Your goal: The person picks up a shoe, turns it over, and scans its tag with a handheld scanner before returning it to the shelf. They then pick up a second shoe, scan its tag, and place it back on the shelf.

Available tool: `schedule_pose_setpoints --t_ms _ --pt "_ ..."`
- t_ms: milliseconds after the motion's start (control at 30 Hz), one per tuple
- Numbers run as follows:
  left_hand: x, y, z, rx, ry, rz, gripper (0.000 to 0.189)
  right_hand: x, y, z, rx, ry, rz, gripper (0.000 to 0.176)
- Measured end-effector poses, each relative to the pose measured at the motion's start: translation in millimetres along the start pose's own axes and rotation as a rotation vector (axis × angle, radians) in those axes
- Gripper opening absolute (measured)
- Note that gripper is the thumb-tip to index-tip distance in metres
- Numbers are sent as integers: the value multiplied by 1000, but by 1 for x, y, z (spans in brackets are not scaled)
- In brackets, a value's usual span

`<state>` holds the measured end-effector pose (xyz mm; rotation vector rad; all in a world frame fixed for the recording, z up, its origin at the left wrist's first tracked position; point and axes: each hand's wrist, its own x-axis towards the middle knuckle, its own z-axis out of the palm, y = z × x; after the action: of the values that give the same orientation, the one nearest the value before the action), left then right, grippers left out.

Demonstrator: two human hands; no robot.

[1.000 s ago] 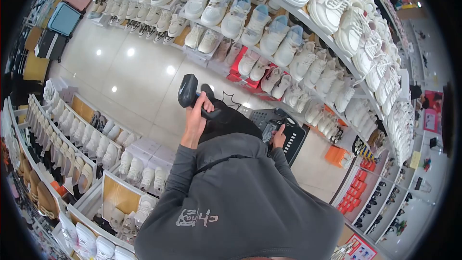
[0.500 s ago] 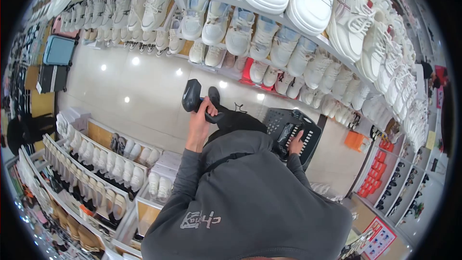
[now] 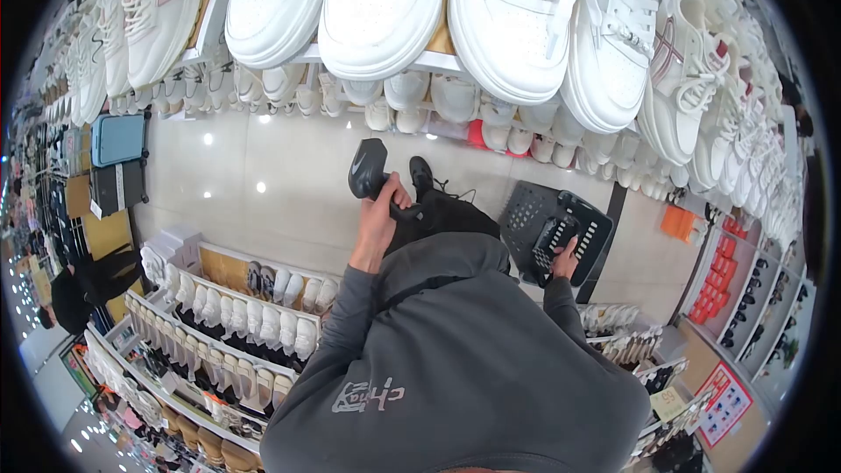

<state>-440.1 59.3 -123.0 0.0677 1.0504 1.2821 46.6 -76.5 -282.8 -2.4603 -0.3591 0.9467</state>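
Note:
My left hand (image 3: 378, 221) is closed round the grip of a black barcode scanner (image 3: 368, 171), held out in front of my body with its head tipped up and away. At my right side, my right hand (image 3: 565, 260) is closed over a dark grey shopping basket (image 3: 523, 204) with holes and slots in its walls. Its fingers seem wrapped round the basket's handle, which is mostly hidden. Inside the basket, a shiny black item (image 3: 555, 233) lies beside that hand; I cannot make out its kind.
White sneakers (image 3: 381, 22) fill the shelves ahead. Low racks of white shoes (image 3: 241, 311) stand to the left. Two suitcases, one blue (image 3: 117, 139) and one black (image 3: 118, 188), are at the far left near a person in black (image 3: 79, 293). An orange bag (image 3: 677, 222) is at right.
My view has shifted, bringing the upper shelf of white sneakers closer and lower in sight. Both hands keep their holds on the scanner and the basket.

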Motion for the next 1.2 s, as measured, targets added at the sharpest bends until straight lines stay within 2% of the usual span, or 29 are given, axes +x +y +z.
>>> schedule_pose_setpoints --t_ms 433,533,767,800,900,1033,1167,1200 --pt "14 49 -25 161 -153 -102 22 -63 26 78 -59 76 -165 88" --pt "14 68 -41 171 -163 -94 21 -88 15 87 -148 40 -61 90" --pt "17 94 -80 147 -198 -34 22 -130 0 118 -140 114 -175 91" --pt "15 99 -82 157 -205 -26 24 -131 -1 120 -130 60 -150 91" --pt "15 109 -88 161 -246 -1 25 -139 -6 137 -138 122 -145 90" --pt "14 117 -100 153 -311 -14 22 -156 -28 143 -160 74 -112 95" --pt "13 122 -105 135 -368 -32 19 -165 -29 143 -203 92 -94 98" --pt "15 121 -108 137 -398 -32 19 -160 -23 148 -177 165 -121 93"
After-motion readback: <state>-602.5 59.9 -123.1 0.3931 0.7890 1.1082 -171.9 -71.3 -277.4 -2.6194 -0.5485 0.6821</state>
